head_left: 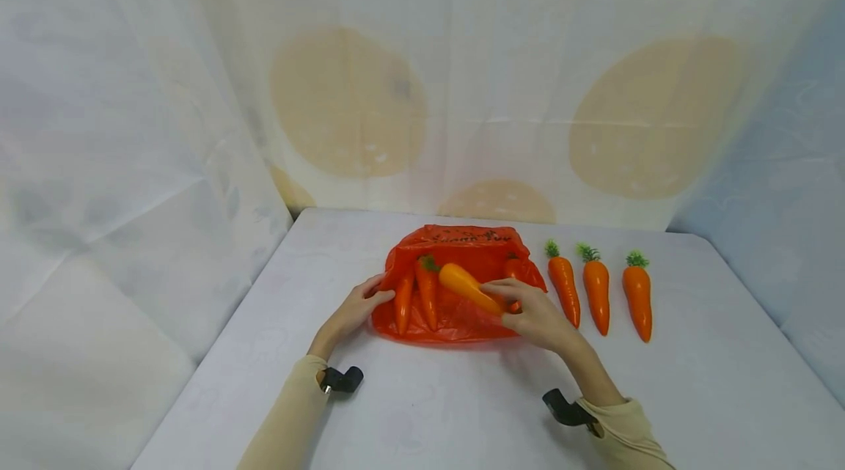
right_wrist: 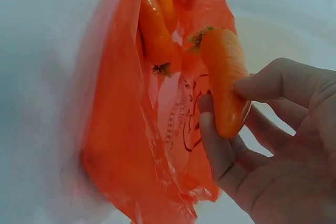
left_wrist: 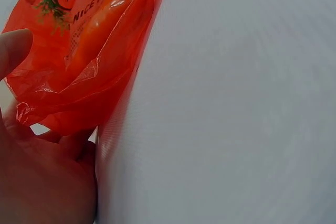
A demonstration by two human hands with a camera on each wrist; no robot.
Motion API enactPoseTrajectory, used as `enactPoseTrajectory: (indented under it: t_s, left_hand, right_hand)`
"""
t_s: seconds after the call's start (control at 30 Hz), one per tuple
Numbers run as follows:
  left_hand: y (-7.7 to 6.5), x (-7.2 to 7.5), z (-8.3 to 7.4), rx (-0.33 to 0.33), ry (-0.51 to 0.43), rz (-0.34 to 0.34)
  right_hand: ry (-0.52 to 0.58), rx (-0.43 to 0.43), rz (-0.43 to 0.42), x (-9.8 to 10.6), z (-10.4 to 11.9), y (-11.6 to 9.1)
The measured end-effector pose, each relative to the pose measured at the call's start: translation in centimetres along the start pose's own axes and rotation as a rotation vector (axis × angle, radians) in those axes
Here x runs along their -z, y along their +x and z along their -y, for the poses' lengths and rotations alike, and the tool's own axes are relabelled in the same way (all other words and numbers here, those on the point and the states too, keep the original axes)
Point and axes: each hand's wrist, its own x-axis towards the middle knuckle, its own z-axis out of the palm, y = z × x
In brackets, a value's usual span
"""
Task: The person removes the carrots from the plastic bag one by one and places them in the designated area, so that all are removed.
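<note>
A red plastic bag with dark print lies on the table, its mouth facing me. Inside it at the left are two orange carrots with green tops; another orange piece shows at the right, partly hidden. My left hand holds the bag's left edge, its thumb in front and fingers behind and below, as the left wrist view shows. Between thumb and fingers my right hand pinches a lighter orange carrot by its narrow end, over the bag's mouth. The carrot's green top points into the bag.
Three carrots with green tops lie in a row right of the bag: a near one, a middle one and a far-right one. The white table is bounded by a patterned sheet behind and sheets at both sides.
</note>
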Motion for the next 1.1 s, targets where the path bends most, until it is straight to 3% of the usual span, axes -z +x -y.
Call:
enactPoseTrajectory:
  t_s: [0.3,0.73,1.1]
  left_hand:
    - [0.0,0.1,0.1,0.006,-0.009,0.005]
    - [-0.1,0.2,-0.3,-0.017,0.0,0.019]
    - [0.4,-0.2,0.4,-0.004,0.012,0.0]
  right_hand:
    - [0.069,0.031,-0.036,1.1,-0.3,-0.7]
    - [0.097,0.061,-0.184,3.5,-0.8,-1.5]
    - [-0.058,-0.072,-0.343,8.0,-4.4,-3.0]
